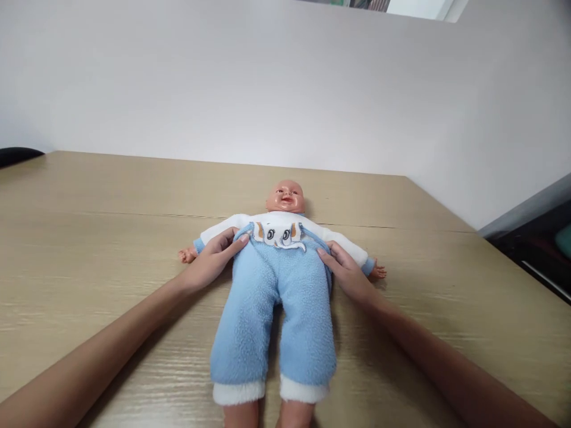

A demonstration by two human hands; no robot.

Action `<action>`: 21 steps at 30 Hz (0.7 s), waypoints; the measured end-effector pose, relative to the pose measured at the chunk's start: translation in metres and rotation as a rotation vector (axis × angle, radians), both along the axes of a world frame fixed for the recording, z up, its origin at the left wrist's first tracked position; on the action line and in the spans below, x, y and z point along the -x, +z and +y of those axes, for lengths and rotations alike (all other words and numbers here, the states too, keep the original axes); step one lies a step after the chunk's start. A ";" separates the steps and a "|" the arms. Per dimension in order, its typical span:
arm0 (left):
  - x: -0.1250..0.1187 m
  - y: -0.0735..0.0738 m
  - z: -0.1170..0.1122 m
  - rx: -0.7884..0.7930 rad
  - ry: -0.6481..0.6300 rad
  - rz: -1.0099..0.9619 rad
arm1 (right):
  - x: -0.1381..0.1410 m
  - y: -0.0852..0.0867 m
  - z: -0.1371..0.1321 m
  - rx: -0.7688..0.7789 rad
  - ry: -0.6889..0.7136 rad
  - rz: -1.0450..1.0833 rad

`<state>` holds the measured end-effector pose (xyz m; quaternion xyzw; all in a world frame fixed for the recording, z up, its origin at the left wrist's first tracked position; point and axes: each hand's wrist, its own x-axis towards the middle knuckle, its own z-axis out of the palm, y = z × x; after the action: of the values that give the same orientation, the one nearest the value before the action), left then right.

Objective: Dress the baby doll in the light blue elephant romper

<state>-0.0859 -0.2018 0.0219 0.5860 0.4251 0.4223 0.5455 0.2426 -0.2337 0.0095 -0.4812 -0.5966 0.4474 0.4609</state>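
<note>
A baby doll (285, 197) lies on its back on the table, head away from me, arms spread and legs toward me. It wears a white top (223, 226) with blue cuffs and fleecy light blue overalls (303, 321) with white hems. An elephant face (279, 235) decorates the chest. My left hand (216, 255) grips the side of the overalls near the waist, thumb on top and fingers tucked at the edge. On the opposite side my right hand (345, 270) pinches the overalls the same way. The doll's feet are outside the view.
The wood-grain table (111, 255) has a seam running across it behind the doll's shoulders. A pale wall (267, 89) rises at its far edge. Dark objects stand beyond the table at the right (535, 238), and a black rounded shape (20, 156) shows at the far left.
</note>
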 end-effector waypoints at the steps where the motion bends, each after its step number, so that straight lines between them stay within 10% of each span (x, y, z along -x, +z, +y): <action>1: 0.002 0.000 0.000 -0.037 -0.021 0.096 | -0.002 -0.001 -0.003 -0.002 0.002 -0.030; 5: 0.005 0.000 -0.004 -0.086 -0.032 0.220 | -0.002 -0.007 -0.011 0.034 -0.043 -0.049; 13: -0.008 -0.031 -0.005 0.191 -0.008 -0.370 | 0.014 -0.034 0.006 0.163 -0.131 0.330; 21: 0.008 -0.020 0.008 -0.022 -0.050 -0.084 | 0.006 -0.025 0.013 0.025 -0.051 0.250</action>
<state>-0.0936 -0.1938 0.0018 0.5843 0.3822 0.4374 0.5668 0.2368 -0.2206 -0.0159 -0.4422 -0.5164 0.4996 0.5369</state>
